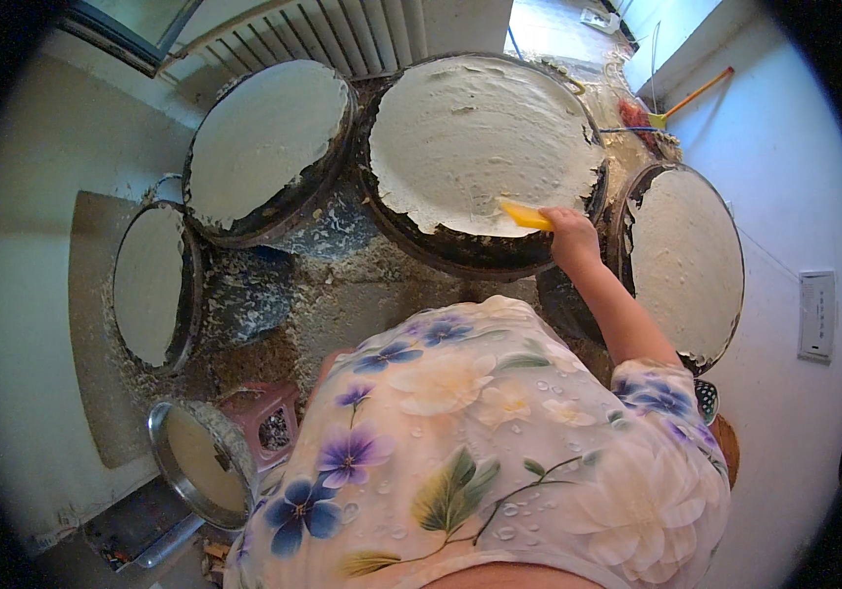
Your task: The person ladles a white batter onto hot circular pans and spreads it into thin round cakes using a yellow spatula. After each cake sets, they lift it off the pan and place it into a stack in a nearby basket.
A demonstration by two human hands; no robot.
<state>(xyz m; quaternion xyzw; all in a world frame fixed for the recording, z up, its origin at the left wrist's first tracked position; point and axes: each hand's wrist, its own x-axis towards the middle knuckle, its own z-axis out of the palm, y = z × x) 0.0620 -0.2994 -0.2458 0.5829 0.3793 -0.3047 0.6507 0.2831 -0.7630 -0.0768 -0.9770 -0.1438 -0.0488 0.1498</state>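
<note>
My right hand [572, 236] is closed around a yellow scraper [526, 215], a flat plastic-looking blade. The blade rests at the near right edge of a thin, pale sheet of batter [480, 137]. That sheet covers most of a large round dark griddle [460, 253] in front of me; its border is ragged, leaving a strip of black metal bare along the near side. Only a sliver of my left arm [327, 365] shows beside the flowered shirt [480, 422], and the left hand is hidden.
Similar griddles with pale sheets stand at the left [269, 142], far left [149, 287] and right [686, 260]. A metal basin [161, 442] of pale liquid sits at the lower left by a pink stool [279, 398]. Behind are a radiator [342, 39] and an orange-handled broom [701, 93].
</note>
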